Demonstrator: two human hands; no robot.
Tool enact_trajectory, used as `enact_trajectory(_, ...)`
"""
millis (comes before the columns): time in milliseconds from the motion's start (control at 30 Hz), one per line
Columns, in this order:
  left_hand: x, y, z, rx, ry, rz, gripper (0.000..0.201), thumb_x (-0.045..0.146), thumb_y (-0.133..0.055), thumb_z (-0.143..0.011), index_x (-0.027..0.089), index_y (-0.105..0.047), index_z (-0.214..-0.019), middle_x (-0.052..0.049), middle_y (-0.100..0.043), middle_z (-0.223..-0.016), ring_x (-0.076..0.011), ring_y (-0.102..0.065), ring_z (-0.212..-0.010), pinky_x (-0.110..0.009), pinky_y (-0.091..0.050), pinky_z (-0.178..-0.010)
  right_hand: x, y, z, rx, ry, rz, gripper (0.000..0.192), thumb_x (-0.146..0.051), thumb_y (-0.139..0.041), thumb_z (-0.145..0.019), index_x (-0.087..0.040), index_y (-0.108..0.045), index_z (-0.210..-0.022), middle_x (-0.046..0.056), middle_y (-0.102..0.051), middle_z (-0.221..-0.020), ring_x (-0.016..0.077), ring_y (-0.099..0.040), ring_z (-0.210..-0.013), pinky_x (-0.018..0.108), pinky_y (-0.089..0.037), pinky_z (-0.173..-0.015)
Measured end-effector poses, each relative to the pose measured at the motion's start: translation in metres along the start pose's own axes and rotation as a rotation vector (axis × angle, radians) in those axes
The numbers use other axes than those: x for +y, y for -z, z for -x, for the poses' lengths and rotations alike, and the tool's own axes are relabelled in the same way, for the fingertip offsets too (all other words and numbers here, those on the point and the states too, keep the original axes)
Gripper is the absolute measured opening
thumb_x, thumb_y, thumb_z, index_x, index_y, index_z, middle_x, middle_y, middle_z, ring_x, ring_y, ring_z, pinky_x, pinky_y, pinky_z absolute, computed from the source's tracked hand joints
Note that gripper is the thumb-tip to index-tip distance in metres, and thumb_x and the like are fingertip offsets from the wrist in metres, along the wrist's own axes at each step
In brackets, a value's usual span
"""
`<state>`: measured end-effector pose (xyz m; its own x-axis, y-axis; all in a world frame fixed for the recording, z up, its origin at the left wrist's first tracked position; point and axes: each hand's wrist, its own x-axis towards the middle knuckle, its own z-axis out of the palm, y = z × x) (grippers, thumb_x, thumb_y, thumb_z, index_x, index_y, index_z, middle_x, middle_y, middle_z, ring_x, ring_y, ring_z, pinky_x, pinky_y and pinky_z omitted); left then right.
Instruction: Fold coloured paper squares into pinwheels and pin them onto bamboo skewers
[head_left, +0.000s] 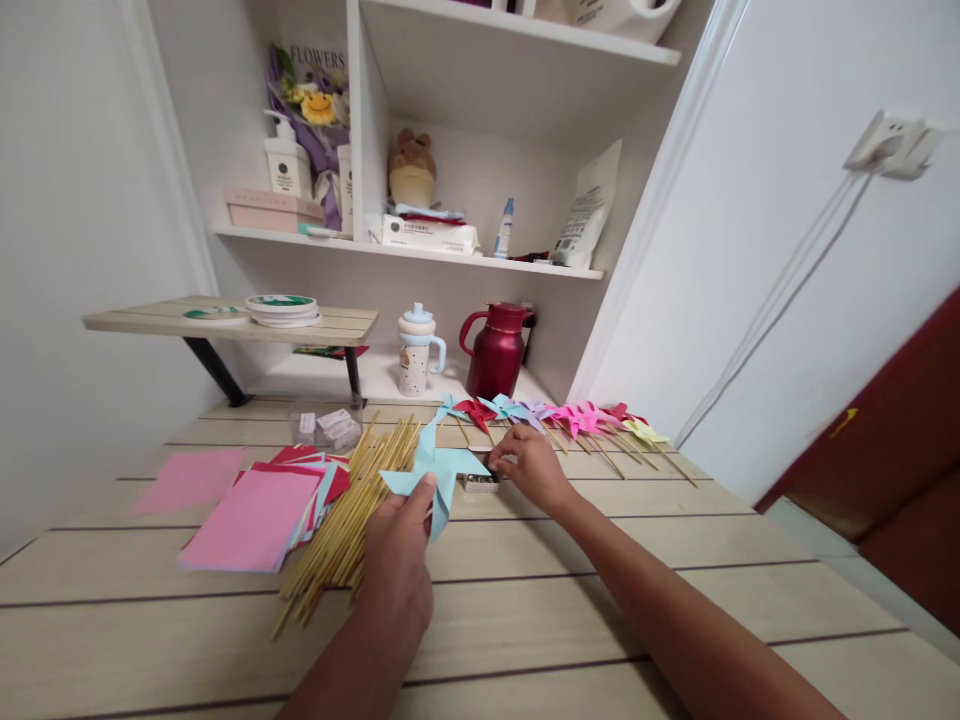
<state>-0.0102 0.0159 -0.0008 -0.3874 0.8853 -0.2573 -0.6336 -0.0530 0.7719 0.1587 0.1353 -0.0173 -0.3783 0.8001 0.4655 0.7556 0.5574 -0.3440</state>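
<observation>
1. So, biggest thing first: the wooden table (600, 590) filled the whole near part of the view, pale planks with dark seams, running back to a white shelf unit (480, 262) on the far wall.
2. A small raised wooden shelf (225, 318) stood at the far left of the table with a stack of round tape rolls (282, 309) on top.
3. At the far middle a dark red jug (495, 350) sat just beside a white lidded cup (417, 352), cup on the left.
4. On the near left lay a stack of coloured paper squares (251, 518), pink on top, with one loose pink sheet (191, 478) further left.
5. A pile of bamboo sticks (345, 515) was spread just right of the paper, touching its edge and fanning from near to far.
6. A row of finished paper pinwheels (570, 420) lay along the far right side: red, blue, lilac, pink, yellow, each on its stick.
7. The light blue pinwheel (433, 470) was at the table's middle, held up above the sticks.
8. The left hand (401, 560) had its fingers curled and its thumb pressed on the near edge of that blue pinwheel, so it was gripping it.
9. The right hand (529, 465) was just to the pinwheel's right, fingers bent down and pinched together at a small box of pins (480, 483) on the table. Couldn't tell if anything was between the fingertips.
10. A clear plastic box (326, 425) sat on the far side of the sticks.
</observation>
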Motion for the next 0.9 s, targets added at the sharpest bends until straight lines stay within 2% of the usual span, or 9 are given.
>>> enact_trajectory(167,0.0,0.0,0.001,0.0,-0.003,-0.016,0.007,0.011,-0.065,-0.081,0.012,-0.072,-0.079,-0.005,-0.074,-0.073,-0.0137,-0.069,-0.066,-0.025,-0.053,-0.071,-0.013,0.001,-0.001,-0.028,0.081,0.116,0.015,-0.012,-0.067,-0.079,-0.022,-0.077,-0.073,0.009,-0.064,-0.095,0.0254,-0.053,-0.096,0.038,-0.034,-0.084)
enact_trajectory(333,0.0,0.001,-0.001,0.017,-0.007,-0.004,0.007,0.011,-0.065,-0.082,0.013,-0.071,-0.079,-0.004,-0.075,-0.077,-0.0129,-0.068,-0.067,-0.024,-0.053,-0.071,-0.013,0.001,-0.001,-0.052,0.094,0.13,0.015,-0.017,-0.067,-0.081,-0.027,-0.078,-0.084,0.006,-0.065,-0.103,0.0232,-0.057,-0.098,0.035,-0.038,-0.083)
enact_trajectory(500,0.001,0.002,0.0,0.051,-0.013,0.011,0.008,0.01,-0.067,-0.081,0.013,-0.07,-0.074,-0.003,-0.074,-0.074,-0.01,-0.066,-0.063,-0.021,-0.052,-0.066,-0.001,0.004,-0.001,-0.04,0.05,0.151,0.018,-0.025,-0.059,-0.09,-0.024,-0.077,-0.088,0.005,-0.066,-0.097,0.0181,-0.061,-0.091,0.028,-0.043,-0.077)
enact_trajectory(633,0.001,0.001,0.001,0.043,0.001,0.013,0.008,0.009,-0.066,-0.082,0.012,-0.071,-0.077,-0.004,-0.074,-0.074,-0.0105,-0.067,-0.064,-0.021,-0.052,-0.067,-0.001,0.005,0.0,-0.036,0.044,0.249,0.015,-0.024,-0.063,-0.087,-0.023,-0.077,-0.087,0.007,-0.065,-0.093,0.022,-0.058,-0.091,0.031,-0.038,-0.074)
enact_trajectory(900,0.005,-0.001,0.0,0.056,-0.009,0.035,0.011,0.007,-0.064,-0.083,0.014,-0.07,-0.078,-0.004,-0.075,-0.074,-0.0109,-0.069,-0.064,-0.022,-0.055,-0.07,-0.015,-0.005,-0.005,-0.114,0.145,0.392,0.017,-0.016,-0.063,-0.084,-0.018,-0.076,-0.074,0.011,-0.065,-0.086,0.0261,-0.053,-0.092,0.035,-0.032,-0.076)
